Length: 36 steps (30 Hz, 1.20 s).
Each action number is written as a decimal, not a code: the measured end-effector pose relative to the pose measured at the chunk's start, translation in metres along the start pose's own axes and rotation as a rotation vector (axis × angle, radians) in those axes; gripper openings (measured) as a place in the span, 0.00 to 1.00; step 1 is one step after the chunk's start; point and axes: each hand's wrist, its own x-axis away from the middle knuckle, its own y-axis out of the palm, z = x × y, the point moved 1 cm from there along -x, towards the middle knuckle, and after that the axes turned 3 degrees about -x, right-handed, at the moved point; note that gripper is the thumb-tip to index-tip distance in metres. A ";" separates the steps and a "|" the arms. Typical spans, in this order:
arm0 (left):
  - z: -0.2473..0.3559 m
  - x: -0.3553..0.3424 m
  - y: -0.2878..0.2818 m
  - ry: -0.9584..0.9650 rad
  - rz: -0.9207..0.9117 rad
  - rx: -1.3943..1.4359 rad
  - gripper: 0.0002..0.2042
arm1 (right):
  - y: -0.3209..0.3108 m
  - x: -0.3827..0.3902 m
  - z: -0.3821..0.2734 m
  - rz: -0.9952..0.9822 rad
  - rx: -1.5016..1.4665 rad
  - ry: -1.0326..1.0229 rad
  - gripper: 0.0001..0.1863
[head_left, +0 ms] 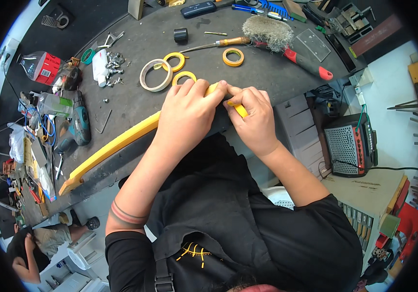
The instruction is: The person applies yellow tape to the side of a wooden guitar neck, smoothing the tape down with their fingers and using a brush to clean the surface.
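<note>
My left hand (185,109) grips a long yellow bar (114,143), which runs diagonally down to the left along the bench edge. My fingertips cover part of its upper end. Beside it my right hand (252,119) is closed on a short yellow piece (239,109), its shape mostly hidden by my fingers; the two hands' fingertips meet. Just beyond them lie a pale tape ring (148,70) and yellow tape rolls (233,50), with a long wooden-handled tool (238,41) behind.
The dark bench (131,39) holds a drill (80,121), bottles (46,68), small metal parts and a fluffy red-handled brush (267,34). An amplifier-like box (343,148) stands right, below bench level. Another person (26,250) is at lower left.
</note>
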 end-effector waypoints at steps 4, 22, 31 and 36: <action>-0.013 0.012 -0.005 -0.014 0.034 0.075 0.19 | 0.004 -0.004 -0.002 0.009 0.018 0.034 0.12; -0.034 0.083 -0.033 -0.092 0.108 -0.162 0.18 | 0.000 -0.011 -0.018 -0.144 0.047 -0.120 0.16; -0.037 0.096 -0.031 -0.087 0.096 -0.230 0.24 | 0.001 -0.003 -0.009 -0.122 0.064 -0.115 0.17; -0.025 0.098 -0.024 -0.127 0.100 -0.281 0.30 | 0.004 -0.004 -0.012 -0.115 0.067 -0.111 0.16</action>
